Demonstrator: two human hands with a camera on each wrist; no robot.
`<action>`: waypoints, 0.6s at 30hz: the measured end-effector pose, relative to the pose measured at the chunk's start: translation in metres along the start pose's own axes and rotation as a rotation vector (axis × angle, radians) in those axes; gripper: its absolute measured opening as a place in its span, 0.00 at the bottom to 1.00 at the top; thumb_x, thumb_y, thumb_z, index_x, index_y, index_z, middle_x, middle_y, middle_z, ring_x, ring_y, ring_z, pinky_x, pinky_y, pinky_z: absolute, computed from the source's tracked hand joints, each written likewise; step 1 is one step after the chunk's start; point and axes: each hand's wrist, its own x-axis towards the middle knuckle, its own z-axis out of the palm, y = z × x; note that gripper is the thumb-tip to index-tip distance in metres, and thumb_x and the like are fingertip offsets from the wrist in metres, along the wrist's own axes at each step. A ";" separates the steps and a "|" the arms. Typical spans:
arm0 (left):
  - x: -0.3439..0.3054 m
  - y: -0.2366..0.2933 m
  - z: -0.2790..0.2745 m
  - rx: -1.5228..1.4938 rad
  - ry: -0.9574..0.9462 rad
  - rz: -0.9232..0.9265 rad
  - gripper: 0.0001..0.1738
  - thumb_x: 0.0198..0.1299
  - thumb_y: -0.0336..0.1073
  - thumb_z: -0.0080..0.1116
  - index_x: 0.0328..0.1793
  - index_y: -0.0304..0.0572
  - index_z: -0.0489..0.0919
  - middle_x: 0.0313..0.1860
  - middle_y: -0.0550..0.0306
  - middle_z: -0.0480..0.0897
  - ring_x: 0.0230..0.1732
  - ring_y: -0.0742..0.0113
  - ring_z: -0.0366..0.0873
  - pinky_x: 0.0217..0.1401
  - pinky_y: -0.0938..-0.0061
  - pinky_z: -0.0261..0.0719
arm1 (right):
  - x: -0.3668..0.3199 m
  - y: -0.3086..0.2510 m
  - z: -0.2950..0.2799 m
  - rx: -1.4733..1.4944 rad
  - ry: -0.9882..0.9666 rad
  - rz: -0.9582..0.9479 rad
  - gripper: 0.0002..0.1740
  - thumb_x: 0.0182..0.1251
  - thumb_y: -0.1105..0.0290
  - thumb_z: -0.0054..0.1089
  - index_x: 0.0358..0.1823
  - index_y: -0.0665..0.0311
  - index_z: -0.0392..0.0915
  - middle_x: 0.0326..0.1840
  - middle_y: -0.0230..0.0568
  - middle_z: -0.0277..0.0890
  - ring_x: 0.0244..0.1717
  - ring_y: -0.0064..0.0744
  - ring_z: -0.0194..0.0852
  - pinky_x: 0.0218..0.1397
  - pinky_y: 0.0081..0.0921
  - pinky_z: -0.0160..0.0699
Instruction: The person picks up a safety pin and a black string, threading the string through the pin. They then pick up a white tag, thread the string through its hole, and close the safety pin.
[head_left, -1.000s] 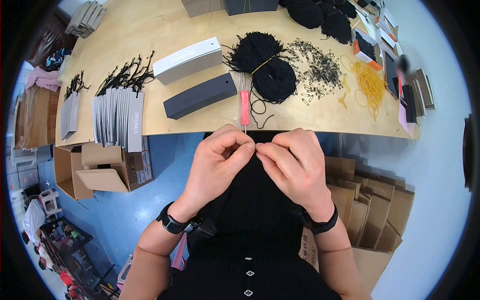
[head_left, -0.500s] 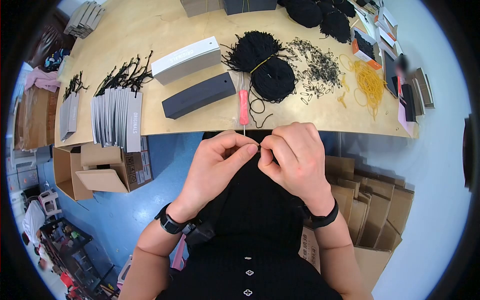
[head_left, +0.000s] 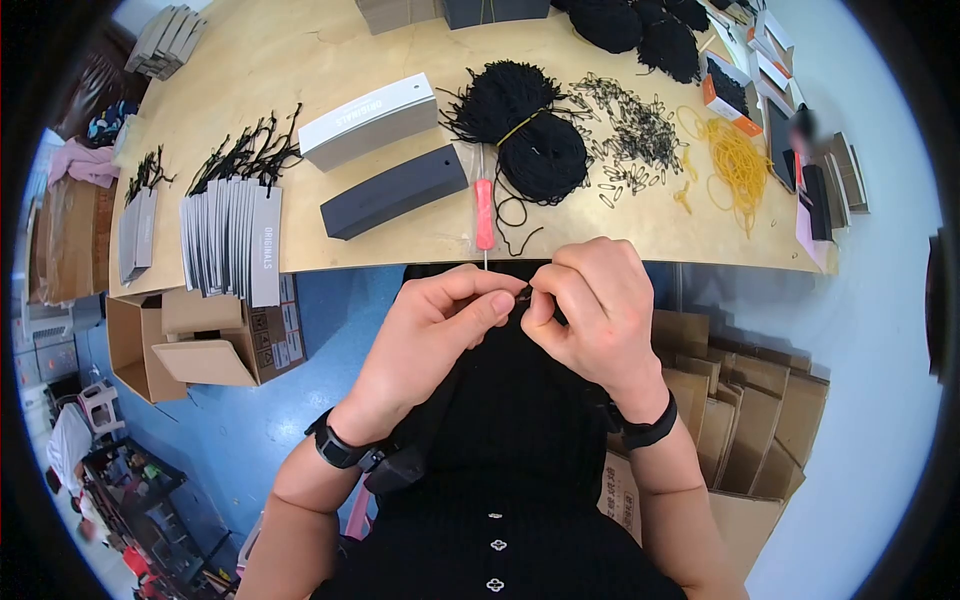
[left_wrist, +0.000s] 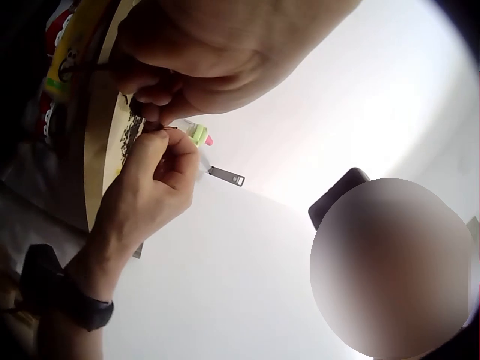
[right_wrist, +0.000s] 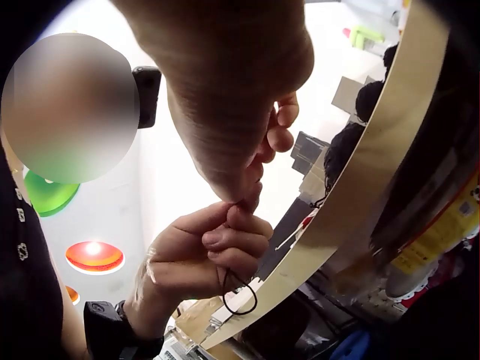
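Observation:
Both hands meet in front of the table's near edge, fingertips nearly together. My left hand (head_left: 440, 315) pinches a black cord between thumb and forefinger; a thin loop of the cord (right_wrist: 241, 312) hangs below its fingers in the right wrist view. Curled beside it, my right hand (head_left: 595, 310) pinches the cord's other part, a short dark bit showing between the fingertips. Much of the cord is hidden by the fingers. Just beyond the hands lies a pink-handled tool (head_left: 484, 215) with a thin metal shaft, near a tied bundle of black cords (head_left: 540, 160).
Small black pins (head_left: 640, 135) lie scattered right of the bundle, beside yellow rubber bands (head_left: 738, 180). A white tag stack (head_left: 370, 125) and a dark one (head_left: 395, 195) stand left of the tool. Farther left are strung grey tags (head_left: 230, 240). Cardboard boxes (head_left: 225, 340) stand below.
The right hand has drawn slightly up and to the right from the left fingertips, its fingers curling more. A short dark piece now shows between the two hands.

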 end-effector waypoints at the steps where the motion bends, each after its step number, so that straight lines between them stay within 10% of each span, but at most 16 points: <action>1: 0.000 0.000 -0.002 -0.140 -0.047 -0.052 0.13 0.69 0.34 0.61 0.55 0.34 0.84 0.33 0.67 0.78 0.31 0.81 0.66 0.34 0.83 0.65 | 0.000 0.001 0.000 -0.001 0.001 0.001 0.14 0.39 0.78 0.67 0.31 0.61 0.76 0.33 0.34 0.71 0.31 0.36 0.73 0.37 0.31 0.69; 9: 0.000 -0.003 -0.006 -0.326 -0.146 -0.107 0.15 0.70 0.33 0.58 0.60 0.35 0.82 0.34 0.68 0.79 0.31 0.83 0.63 0.32 0.86 0.62 | -0.006 0.003 -0.005 0.004 0.048 0.031 0.15 0.37 0.79 0.66 0.31 0.61 0.76 0.32 0.35 0.72 0.31 0.37 0.73 0.37 0.31 0.69; 18: -0.006 0.007 -0.018 0.328 -0.021 0.143 0.08 0.65 0.28 0.62 0.49 0.36 0.85 0.36 0.65 0.81 0.35 0.80 0.73 0.38 0.83 0.71 | -0.014 0.004 -0.037 0.077 -0.053 0.204 0.13 0.38 0.81 0.63 0.29 0.62 0.73 0.31 0.38 0.71 0.32 0.42 0.74 0.37 0.35 0.72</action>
